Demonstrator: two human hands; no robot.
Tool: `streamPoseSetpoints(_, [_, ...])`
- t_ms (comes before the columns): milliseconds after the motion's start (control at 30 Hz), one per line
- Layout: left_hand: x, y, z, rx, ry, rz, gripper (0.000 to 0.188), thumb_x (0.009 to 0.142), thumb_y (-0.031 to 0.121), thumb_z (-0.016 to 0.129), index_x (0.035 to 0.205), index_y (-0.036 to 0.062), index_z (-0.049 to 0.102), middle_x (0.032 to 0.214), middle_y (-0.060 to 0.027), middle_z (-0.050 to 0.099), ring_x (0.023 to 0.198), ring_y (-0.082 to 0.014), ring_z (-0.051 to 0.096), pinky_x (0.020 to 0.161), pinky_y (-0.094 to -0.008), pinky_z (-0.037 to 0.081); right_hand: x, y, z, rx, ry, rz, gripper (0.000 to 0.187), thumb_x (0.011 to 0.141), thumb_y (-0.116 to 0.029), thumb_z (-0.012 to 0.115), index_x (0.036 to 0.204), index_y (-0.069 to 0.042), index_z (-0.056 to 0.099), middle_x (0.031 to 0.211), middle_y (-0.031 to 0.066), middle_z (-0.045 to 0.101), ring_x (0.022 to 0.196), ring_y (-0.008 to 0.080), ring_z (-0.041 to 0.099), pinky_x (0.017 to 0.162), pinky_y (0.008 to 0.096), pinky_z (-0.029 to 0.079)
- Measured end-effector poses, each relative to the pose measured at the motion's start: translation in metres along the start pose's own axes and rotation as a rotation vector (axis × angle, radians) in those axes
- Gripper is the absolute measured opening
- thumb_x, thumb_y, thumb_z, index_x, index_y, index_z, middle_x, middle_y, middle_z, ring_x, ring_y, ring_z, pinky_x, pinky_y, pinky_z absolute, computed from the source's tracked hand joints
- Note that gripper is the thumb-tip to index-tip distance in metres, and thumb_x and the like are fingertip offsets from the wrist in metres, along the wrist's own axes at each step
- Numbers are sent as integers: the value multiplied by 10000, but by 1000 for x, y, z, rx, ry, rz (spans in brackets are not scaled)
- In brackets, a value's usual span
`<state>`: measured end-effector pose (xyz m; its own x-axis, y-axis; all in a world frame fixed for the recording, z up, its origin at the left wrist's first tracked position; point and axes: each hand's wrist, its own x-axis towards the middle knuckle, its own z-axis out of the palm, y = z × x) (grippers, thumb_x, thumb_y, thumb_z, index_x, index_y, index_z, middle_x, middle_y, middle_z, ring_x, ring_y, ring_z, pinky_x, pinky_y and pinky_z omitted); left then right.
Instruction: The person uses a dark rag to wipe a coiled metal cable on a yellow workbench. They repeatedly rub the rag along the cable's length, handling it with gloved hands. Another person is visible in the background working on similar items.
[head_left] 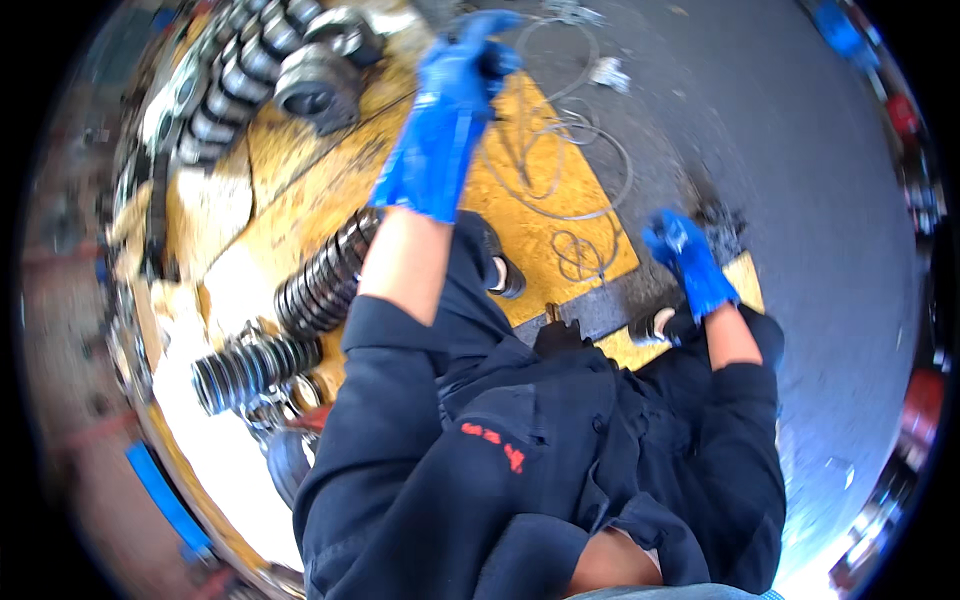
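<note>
In a blue glove, my left hand is raised at the top centre above the yellow board, with a finger stretched out to the right and a gap below it. Nothing shows in its grasp. Thin wire lies in loose loops just to its right, partly on the board and partly on the dark floor. My right hand, also blue-gloved, hovers low at the right over the dark floor. Blur hides its fingers. Beside it sits a dark crumpled heap, too blurred to name.
A yellow board covers the floor ahead. Metal ringed parts, like a crankshaft, lie at the upper left near a bored metal part. Black coil springs and a second ribbed spring lie by my left leg. White scrap is on the floor.
</note>
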<state>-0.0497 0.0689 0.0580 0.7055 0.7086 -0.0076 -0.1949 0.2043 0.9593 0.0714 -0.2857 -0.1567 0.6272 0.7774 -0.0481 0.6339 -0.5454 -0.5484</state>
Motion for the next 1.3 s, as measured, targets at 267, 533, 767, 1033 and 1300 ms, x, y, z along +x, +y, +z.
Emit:
streamPoseSetpoints(267, [10, -47, -76, -363, 87, -75, 227, 933, 275, 660, 996, 60, 699, 626, -70, 640, 504, -138, 609, 404, -260, 392, -44, -48, 80, -79, -385, 134, 397, 821, -289, 694, 1154, -78, 651, 1040, 186, 702, 963, 336, 685, 836, 419, 545])
streamPoseSetpoints(533, [62, -41, -98, -525, 187, -131, 268, 953, 311, 637, 1064, 73, 689, 622, -33, 579, 463, -123, 510, 384, -240, 354, 43, -113, 92, -190, -301, -212, 338, 838, -290, 676, 1101, -79, 657, 1008, 175, 698, 938, 379, 669, 796, 470, 539])
streamPoseSetpoints(767, [72, -27, -134, -563, 372, -2, 378, 946, 422, 631, 1157, 109, 652, 623, -4, 556, 448, -86, 424, 389, -230, 327, 110, -163, 154, -375, -491, -389, 178, 794, -200, 609, 914, -78, 657, 863, 165, 702, 821, 358, 688, 680, 504, 519])
streamPoseSetpoints(1033, [70, -31, -145, -443, 296, 60, 504, 956, 477, 583, 1278, 89, 590, 681, 50, 497, 519, -97, 362, 518, -304, 299, 155, -132, 226, -747, -403, -497, 220, 815, -176, 584, 985, -58, 659, 979, 113, 668, 941, 276, 615, 755, 408, 462])
streamPoseSetpoints(1300, [68, -25, -132, -276, 406, 44, 490, 974, 449, 566, 1276, 65, 596, 629, 42, 488, 477, -87, 349, 495, -277, 293, 185, -110, 257, -695, -679, -78, 237, 900, -192, 533, 1038, -116, 710, 1005, 93, 724, 966, 247, 671, 841, 391, 430])
